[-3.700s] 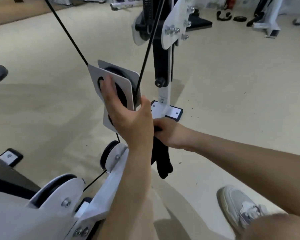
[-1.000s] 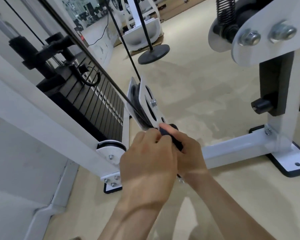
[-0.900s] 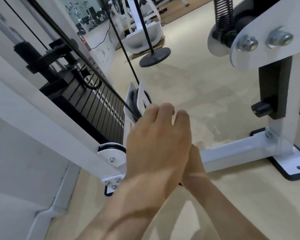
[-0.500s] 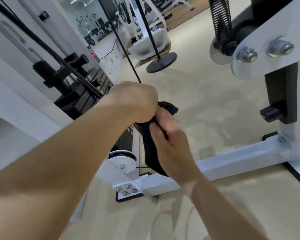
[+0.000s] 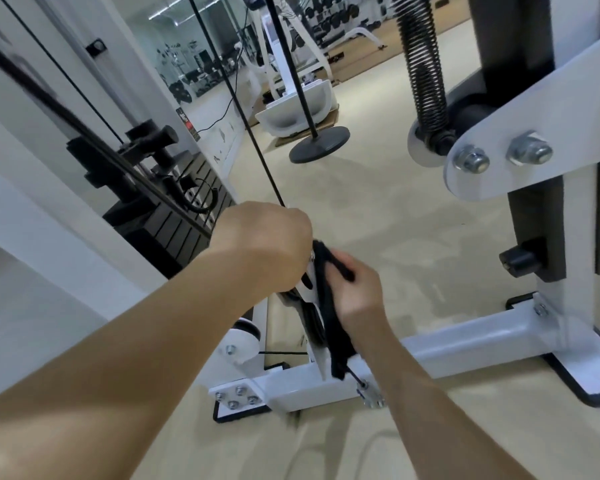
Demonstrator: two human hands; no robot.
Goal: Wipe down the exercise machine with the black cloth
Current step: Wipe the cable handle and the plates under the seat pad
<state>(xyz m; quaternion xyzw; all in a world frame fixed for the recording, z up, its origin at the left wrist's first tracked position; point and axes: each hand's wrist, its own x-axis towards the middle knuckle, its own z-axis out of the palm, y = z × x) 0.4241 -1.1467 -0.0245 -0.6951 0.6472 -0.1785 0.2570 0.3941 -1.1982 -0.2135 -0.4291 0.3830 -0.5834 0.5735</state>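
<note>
R hand [image 5: 355, 292] grips limp black cloth [image 5: 329, 317] against white pulley plate [image 5: 309, 287].

bright, even indoor light; soft shadows on the floor [image 5: 378, 209]; motion blur on the cable [image 5: 49, 107] at left; wide-angle bending of straight lines toward the edges.

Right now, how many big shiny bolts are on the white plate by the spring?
2. The left bolt sits nearest the spring; the right bolt is beside it. The white plate runs off-frame, so more may hide.
</note>
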